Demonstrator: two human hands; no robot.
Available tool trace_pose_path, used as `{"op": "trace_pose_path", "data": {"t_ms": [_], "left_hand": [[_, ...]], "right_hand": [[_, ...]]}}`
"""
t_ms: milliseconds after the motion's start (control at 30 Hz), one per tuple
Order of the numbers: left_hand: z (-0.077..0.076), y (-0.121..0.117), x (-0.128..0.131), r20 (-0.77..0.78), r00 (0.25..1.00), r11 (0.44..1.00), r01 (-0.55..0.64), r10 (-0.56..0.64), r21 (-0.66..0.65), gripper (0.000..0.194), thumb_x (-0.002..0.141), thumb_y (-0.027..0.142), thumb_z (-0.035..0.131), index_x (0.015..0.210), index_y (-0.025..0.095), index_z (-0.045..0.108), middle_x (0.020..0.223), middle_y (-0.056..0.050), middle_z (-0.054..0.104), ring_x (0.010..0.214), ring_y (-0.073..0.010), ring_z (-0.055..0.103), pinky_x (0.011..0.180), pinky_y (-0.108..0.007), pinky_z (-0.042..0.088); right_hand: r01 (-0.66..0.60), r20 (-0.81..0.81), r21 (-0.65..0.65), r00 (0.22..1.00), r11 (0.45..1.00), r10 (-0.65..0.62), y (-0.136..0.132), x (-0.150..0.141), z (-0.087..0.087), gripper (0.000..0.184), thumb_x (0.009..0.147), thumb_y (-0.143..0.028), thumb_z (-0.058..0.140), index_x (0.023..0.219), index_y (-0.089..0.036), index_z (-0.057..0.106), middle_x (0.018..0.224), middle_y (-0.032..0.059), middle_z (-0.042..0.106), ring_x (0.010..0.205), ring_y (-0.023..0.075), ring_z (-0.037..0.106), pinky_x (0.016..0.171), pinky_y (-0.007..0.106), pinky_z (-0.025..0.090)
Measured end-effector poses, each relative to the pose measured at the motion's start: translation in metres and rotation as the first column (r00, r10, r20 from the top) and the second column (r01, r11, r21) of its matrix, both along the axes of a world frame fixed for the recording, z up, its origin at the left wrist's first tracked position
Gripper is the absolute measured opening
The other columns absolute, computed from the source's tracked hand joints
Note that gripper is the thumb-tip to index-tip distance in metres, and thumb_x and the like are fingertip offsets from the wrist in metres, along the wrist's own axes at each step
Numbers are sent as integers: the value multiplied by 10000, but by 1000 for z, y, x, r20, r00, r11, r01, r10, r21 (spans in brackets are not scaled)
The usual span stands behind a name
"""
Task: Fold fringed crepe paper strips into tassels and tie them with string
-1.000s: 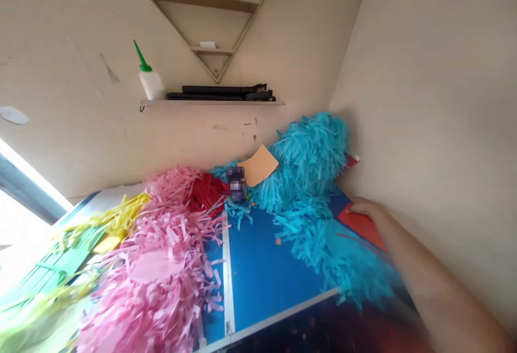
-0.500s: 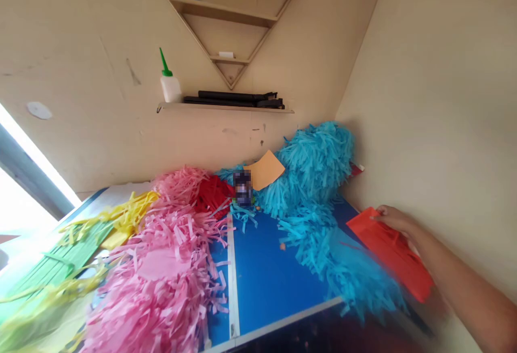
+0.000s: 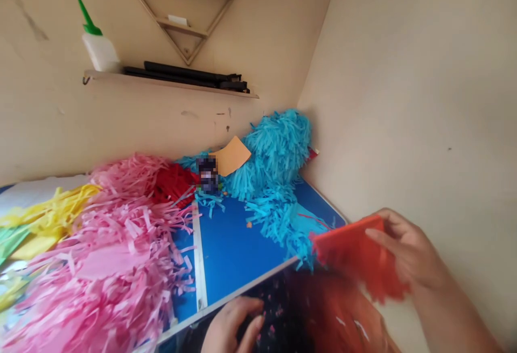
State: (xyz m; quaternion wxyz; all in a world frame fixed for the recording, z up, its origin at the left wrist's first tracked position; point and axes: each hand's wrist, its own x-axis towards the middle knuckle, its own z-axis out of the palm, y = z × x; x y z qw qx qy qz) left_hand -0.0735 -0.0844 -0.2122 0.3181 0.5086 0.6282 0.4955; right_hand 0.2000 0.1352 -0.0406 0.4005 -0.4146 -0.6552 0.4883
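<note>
My right hand [image 3: 412, 248] pinches a folded piece of red-orange paper [image 3: 355, 250] by its right side, thumb in front. The paper's lower edge looks fringed and blurs with motion. My left hand [image 3: 234, 325] is low in view, by the table's front edge, with fingers curved, thumb apart and nothing between them. Below the held paper, more orange sheet material [image 3: 347, 315] lies over my lap, beside dark patterned cloth [image 3: 278, 315].
On the blue table [image 3: 226, 250] lie heaps of pink fringed paper [image 3: 109, 261], blue fringed paper [image 3: 278, 153], red strips [image 3: 173, 183] and yellow strips [image 3: 60, 207]. An orange sheet [image 3: 232, 156] leans on the blue heap. A wall shelf [image 3: 181, 84] holds a green-tipped bottle [image 3: 99, 51].
My right hand has brought the red-orange paper from over the table's right side toward me. My left hand has come into view at the bottom. The view has turned right.
</note>
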Motion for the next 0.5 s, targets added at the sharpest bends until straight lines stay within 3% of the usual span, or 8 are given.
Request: {"op": "trace_pose_path", "data": {"t_ms": [67,133,167,233,300,367,433,500], "left_hand": [[19,1,5,-27,992,973,-117,125,201,345,821,443,718,1149,337,739,1170,-90,745,1127,-291,658,1017,-353,480],[37,-3,11,49,973,908,-228,225,351,510,776,533,738,1236,316,699,1264,-113,701,1222,-331,599,1083,-407,424],[42,-6,13,141,961,890,-276,240,362,605,737,577,757,1270,304,675,1287,-122,687,1235,-347,588,1082,-424,425],[44,-12,11,394,894,911,-327,212,252,740,670,588,808,1319,285,622,1231,-123,706,1131,-339,651,978,-417,508],[32,-18,2,656,729,951,-303,193,56,649,648,497,859,1212,252,651,995,-70,755,860,-254,718,762,-333,567],[12,-24,-10,821,535,963,-263,201,-65,447,628,424,891,947,195,677,740,-4,716,636,-159,672,614,-246,525],[-9,-31,-20,900,391,956,-283,194,-83,412,603,411,911,751,166,615,623,16,673,554,-119,638,556,-200,486],[-26,-38,-26,940,304,944,-327,152,-47,432,593,404,919,707,163,579,612,13,674,539,-113,644,531,-183,475]], "right_hand": [[-97,-154,-114,985,989,79,-33,-23,-23,338,713,-444,819,868,-242,596,750,26,672,620,198,649,584,310,549],[-187,-238,-164,960,969,145,-61,-53,-51,311,742,-446,795,888,-246,606,767,21,681,654,201,662,638,323,563],[-246,-255,-164,946,955,200,-73,-68,-65,306,742,-457,789,862,-246,602,752,14,675,655,203,660,647,328,563],[-345,-249,-143,920,928,303,-96,-99,-88,303,752,-468,770,806,-243,575,732,11,666,656,208,650,640,333,554],[-401,-195,-114,906,909,375,-116,-124,-104,276,782,-439,739,774,-242,546,747,15,670,680,213,646,644,333,547],[-442,-117,-76,894,894,432,-132,-142,-110,200,802,-356,717,782,-245,552,791,14,681,729,214,656,692,335,553],[-470,-63,-5,881,883,468,-142,-152,-108,157,776,-264,726,851,-256,589,906,23,697,845,227,674,793,350,559],[-460,-66,92,882,883,467,-147,-155,-100,254,752,-211,735,964,-282,613,1034,38,687,980,245,665,889,369,547]]}}
